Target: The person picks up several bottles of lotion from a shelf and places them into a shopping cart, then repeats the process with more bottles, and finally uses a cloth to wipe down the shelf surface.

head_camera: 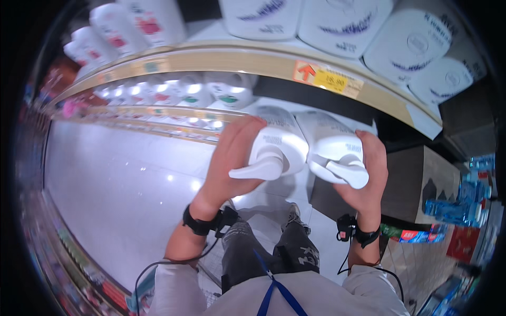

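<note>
Two white pump bottles stand side by side between my hands, pump heads towards me. Around the outer side of the left pump bottle wraps my left hand. My right hand grips the right pump bottle from its outer side. The two bottles touch or nearly touch along their inner sides. Small print marks their shoulders. Their lower parts are hidden, so I cannot tell whether they rest on the lower shelf or hang just before it.
An upper shelf edge with a price tag runs just beyond the bottles, bearing large white bottles. White bottles line the lower shelf at left. A dark cabinet and blue bottles stand right. Pale floor spreads left.
</note>
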The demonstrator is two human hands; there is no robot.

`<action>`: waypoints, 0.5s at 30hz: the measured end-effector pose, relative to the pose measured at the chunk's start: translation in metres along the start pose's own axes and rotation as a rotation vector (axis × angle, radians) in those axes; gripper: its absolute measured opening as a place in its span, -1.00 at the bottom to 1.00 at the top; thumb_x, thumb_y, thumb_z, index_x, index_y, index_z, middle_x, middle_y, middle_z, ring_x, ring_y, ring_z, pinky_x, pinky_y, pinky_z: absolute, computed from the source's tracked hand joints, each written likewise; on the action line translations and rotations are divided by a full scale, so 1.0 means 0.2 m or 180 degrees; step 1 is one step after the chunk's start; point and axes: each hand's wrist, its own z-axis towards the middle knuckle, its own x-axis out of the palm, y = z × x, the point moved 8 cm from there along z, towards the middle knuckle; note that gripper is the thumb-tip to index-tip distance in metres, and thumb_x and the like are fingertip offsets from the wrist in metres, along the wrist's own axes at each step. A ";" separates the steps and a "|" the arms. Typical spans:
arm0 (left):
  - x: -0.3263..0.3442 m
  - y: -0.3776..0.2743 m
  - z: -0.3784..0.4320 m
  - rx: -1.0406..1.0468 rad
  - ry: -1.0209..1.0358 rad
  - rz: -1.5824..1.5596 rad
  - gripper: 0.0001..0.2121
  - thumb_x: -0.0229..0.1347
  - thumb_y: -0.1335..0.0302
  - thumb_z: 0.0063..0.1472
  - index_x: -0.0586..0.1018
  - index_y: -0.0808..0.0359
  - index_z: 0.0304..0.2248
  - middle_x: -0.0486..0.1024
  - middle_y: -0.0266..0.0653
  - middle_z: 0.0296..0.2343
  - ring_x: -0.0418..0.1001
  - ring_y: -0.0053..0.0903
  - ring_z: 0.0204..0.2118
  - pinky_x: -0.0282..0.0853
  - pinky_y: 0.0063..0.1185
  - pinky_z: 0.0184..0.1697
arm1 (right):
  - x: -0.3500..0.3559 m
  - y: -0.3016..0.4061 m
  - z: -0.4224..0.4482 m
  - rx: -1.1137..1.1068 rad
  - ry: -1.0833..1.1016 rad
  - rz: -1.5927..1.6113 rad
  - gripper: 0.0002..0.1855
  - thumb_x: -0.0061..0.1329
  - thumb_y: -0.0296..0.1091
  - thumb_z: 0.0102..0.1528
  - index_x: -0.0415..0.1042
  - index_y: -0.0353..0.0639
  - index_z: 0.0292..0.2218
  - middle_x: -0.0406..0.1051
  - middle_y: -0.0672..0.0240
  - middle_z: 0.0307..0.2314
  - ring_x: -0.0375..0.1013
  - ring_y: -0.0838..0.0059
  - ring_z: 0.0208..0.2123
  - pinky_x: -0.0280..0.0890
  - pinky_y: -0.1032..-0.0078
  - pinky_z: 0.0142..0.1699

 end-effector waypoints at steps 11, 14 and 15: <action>-1.15 -1.06 -1.25 -0.2541 -0.1669 0.0840 -0.25 0.40 0.40 -0.33 0.36 0.28 -0.05 0.38 -0.15 -0.18 0.34 -0.24 -0.07 0.30 -0.44 -0.03 | 0.13 1.50 -0.17 -0.1416 0.2178 0.2211 -0.30 0.33 -0.43 -0.46 0.35 -0.20 -0.20 0.37 0.19 -0.30 0.37 0.14 -0.22 0.27 0.36 -0.10; -1.36 -1.53 -1.63 -0.2825 -0.2354 0.1771 -0.25 0.39 0.41 -0.33 0.35 0.27 -0.05 0.38 -0.17 -0.18 0.34 -0.23 -0.08 0.32 -0.42 -0.05 | 0.16 2.01 -0.42 -0.2424 0.2710 0.2655 -0.23 0.34 -0.46 -0.51 0.34 -0.21 -0.17 0.36 0.20 -0.27 0.36 0.16 -0.20 0.25 0.37 -0.06; -1.41 -1.67 -1.74 -0.2821 -0.2513 0.2110 -0.26 0.39 0.41 -0.33 0.36 0.27 -0.06 0.38 -0.17 -0.18 0.35 -0.23 -0.08 0.32 -0.41 -0.05 | 0.17 2.16 -0.50 -0.2585 0.2692 0.2641 -0.18 0.35 -0.46 -0.53 0.33 -0.21 -0.14 0.35 0.20 -0.24 0.36 0.14 -0.18 0.25 0.37 -0.05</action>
